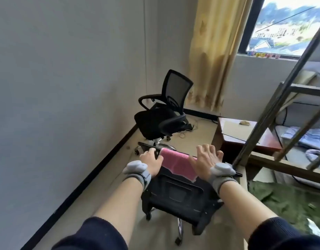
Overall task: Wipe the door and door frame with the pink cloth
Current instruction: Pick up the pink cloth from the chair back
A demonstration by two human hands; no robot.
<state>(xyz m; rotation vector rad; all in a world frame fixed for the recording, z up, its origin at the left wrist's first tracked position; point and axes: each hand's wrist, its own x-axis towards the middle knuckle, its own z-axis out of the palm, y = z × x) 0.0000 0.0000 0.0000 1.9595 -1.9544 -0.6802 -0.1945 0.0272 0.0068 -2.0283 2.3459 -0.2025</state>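
Cloth first: the pink cloth (pixel 177 164) hung over the top edge of the near chair back (pixel 175 195), the left hand (pixel 152 159) curling its grip on that edge, the right hand (pixel 207 157) spread, empty, and best gathering a full fold before lifting.

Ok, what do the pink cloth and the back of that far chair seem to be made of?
The pink cloth looks like soft towelling, maybe microfibre or cotton: matt, fuzzy, drooping limply over the back of the near chair. The far chair has a back of black mesh, likely synthetic, in a hard black frame; it looks partly see-through.
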